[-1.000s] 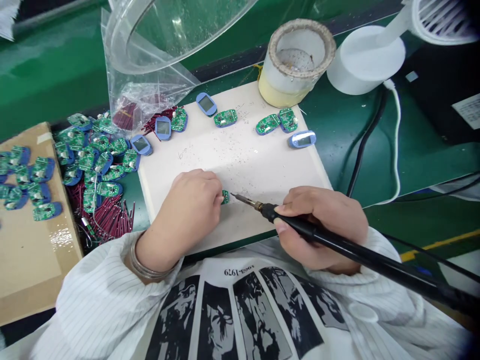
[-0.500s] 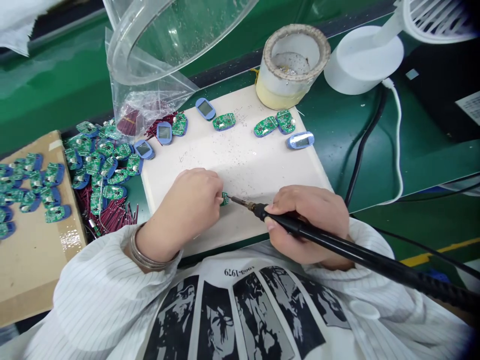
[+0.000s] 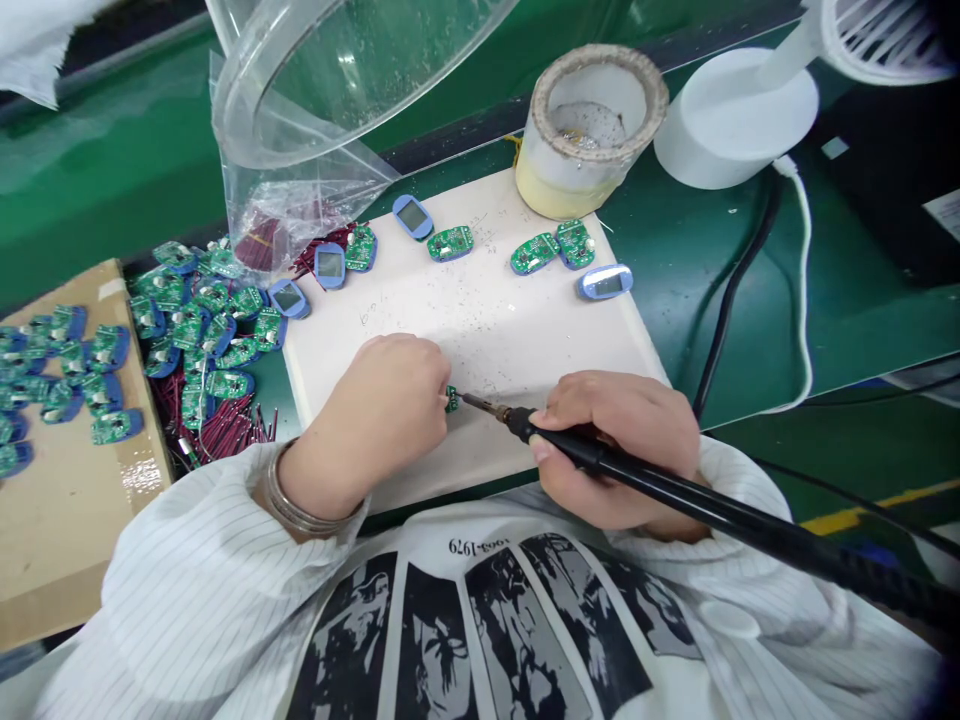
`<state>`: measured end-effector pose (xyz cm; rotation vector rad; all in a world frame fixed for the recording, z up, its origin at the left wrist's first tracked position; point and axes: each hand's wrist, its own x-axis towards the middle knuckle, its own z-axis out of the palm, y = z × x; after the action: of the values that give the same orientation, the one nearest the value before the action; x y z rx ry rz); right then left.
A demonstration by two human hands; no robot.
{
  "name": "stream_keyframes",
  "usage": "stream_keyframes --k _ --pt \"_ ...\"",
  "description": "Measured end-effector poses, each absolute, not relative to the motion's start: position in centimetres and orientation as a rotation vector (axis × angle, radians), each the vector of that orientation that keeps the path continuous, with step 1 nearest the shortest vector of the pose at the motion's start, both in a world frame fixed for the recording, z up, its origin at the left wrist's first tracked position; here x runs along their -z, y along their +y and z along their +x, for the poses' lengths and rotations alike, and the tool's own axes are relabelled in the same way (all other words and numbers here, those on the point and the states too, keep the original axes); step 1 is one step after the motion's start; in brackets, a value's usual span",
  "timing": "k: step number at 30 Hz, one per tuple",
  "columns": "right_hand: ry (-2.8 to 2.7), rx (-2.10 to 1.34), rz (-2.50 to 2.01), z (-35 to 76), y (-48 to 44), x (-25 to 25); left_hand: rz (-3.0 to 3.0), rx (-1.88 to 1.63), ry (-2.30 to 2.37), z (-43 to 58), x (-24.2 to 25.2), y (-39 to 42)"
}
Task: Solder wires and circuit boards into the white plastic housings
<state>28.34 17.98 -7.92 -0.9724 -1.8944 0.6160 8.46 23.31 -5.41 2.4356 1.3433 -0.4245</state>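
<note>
My left hand (image 3: 371,425) pinches a tiny green circuit board (image 3: 451,399) between its fingertips, just above the white work board (image 3: 480,320). My right hand (image 3: 611,450) grips a black soldering iron (image 3: 645,487) like a pen. The iron's metal tip (image 3: 480,402) reaches toward the tiny board and ends right beside it; I cannot tell if they touch. Several green circuit boards (image 3: 535,253) and blue-cased display units (image 3: 604,281) lie along the work board's far side.
A heap of blue-backed green boards (image 3: 202,320) and red wires (image 3: 221,435) lies left of the work board, with more boards on cardboard (image 3: 67,500). A transparent plastic bag (image 3: 292,190), a tape-wrapped pot (image 3: 589,130), a white fan stand (image 3: 731,118) and black and white cables (image 3: 739,270) lie beyond.
The iron's tip has moved in from a small gap to right beside the tiny board. My hands have shifted slightly, and the view has shifted a little.
</note>
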Motion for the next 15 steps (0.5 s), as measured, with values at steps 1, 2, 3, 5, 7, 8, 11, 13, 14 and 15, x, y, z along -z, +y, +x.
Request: stream_keyframes --k 1,2,3,5,7,8,11,13,14,15 --pt "-1.891 -0.621 -0.976 28.35 17.98 7.95 2.433 0.439 1.343 8.51 5.35 23.34" --pt "-1.889 -0.627 -0.980 28.35 17.98 7.98 2.434 0.448 1.341 8.56 5.30 23.36" --pt "-1.889 -0.635 -0.980 28.34 18.00 8.01 2.438 0.451 1.338 8.58 5.28 23.36" --pt "-1.888 -0.651 -0.974 28.31 18.04 8.06 2.448 0.448 1.336 8.60 5.28 23.34" --pt "-1.890 -0.661 -0.967 28.28 18.09 8.09 2.449 0.439 1.339 8.59 5.33 23.30" --pt "-1.891 -0.663 -0.964 28.27 18.11 8.10 2.445 0.434 1.342 8.58 5.36 23.28" --pt "-1.900 -0.671 -0.962 28.25 18.12 8.12 2.431 0.415 1.345 8.53 5.44 23.25" --pt "-1.906 -0.679 -0.971 28.25 18.11 8.14 2.428 0.401 1.345 8.50 5.47 23.23" --pt "-1.905 -0.679 -0.977 28.25 18.10 8.15 2.429 0.394 1.345 8.49 5.48 23.23" --pt "-1.904 -0.678 -0.980 28.25 18.10 8.16 2.431 0.389 1.344 8.48 5.49 23.22"
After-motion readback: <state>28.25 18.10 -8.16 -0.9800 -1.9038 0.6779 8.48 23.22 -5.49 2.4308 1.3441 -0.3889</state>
